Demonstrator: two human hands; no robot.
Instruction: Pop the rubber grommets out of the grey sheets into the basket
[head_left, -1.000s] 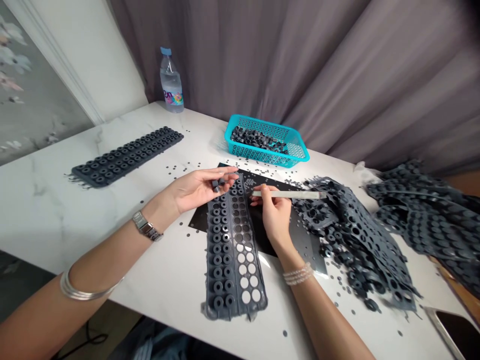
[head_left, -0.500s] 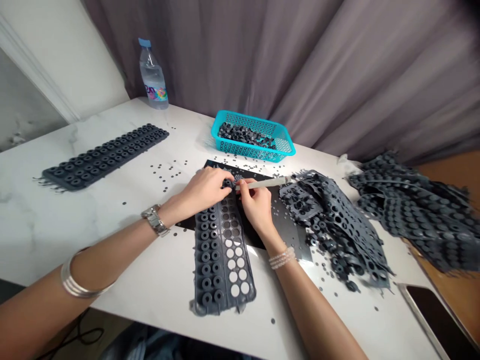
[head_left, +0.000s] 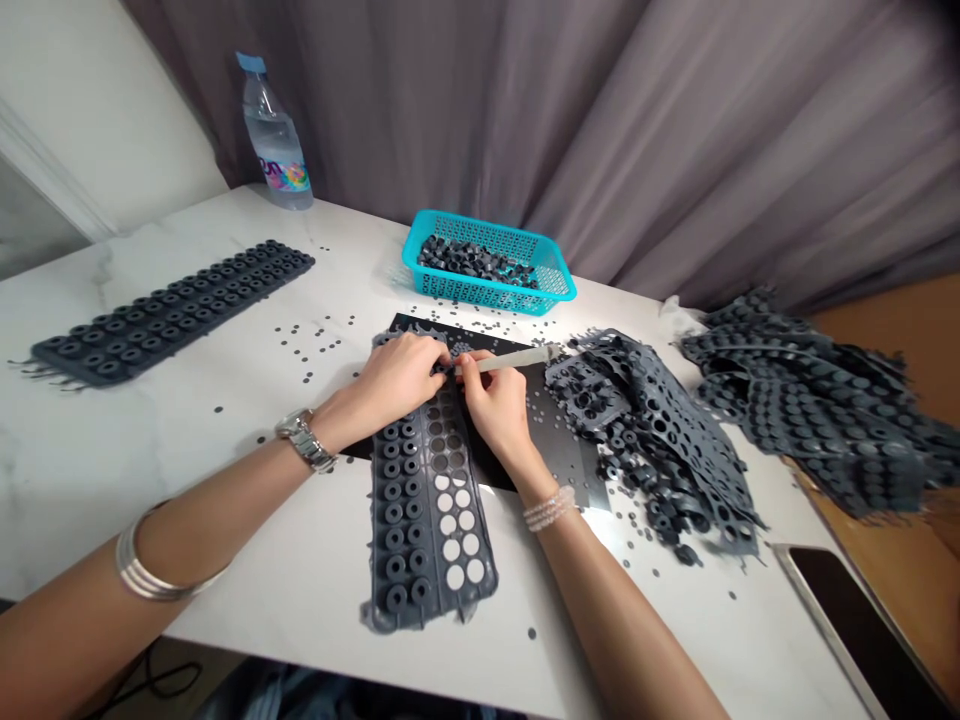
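Note:
My left hand (head_left: 399, 375) lies over the upper part of a dark grey rubber sheet (head_left: 472, 560), its fingers pinched at the sheet's surface. Raised round rings with center holes fill the sheet's left columns, while its right columns are open round holes. Close beside it, my right hand (head_left: 496, 402) grips a thin whitish stick-like tool (head_left: 517, 358), whose working tip meets my left fingertips. What lies between those fingertips is hidden. Under the sheet's upper part is a black board (head_left: 574, 470), strewn with small dark discs.
A turquoise basket (head_left: 487, 296) of dark rubber rings stands behind. Another ringed sheet (head_left: 172, 310) lies left, near a water bottle (head_left: 277, 140). To the right are perforated sheets (head_left: 667, 420), loose rings (head_left: 660, 500), a heap of sheets (head_left: 817, 400) and a phone (head_left: 862, 630).
The whole view has shifted, so things sit slightly further left and higher. Both hands keep their places at the sheet, and the tool stays in my right hand.

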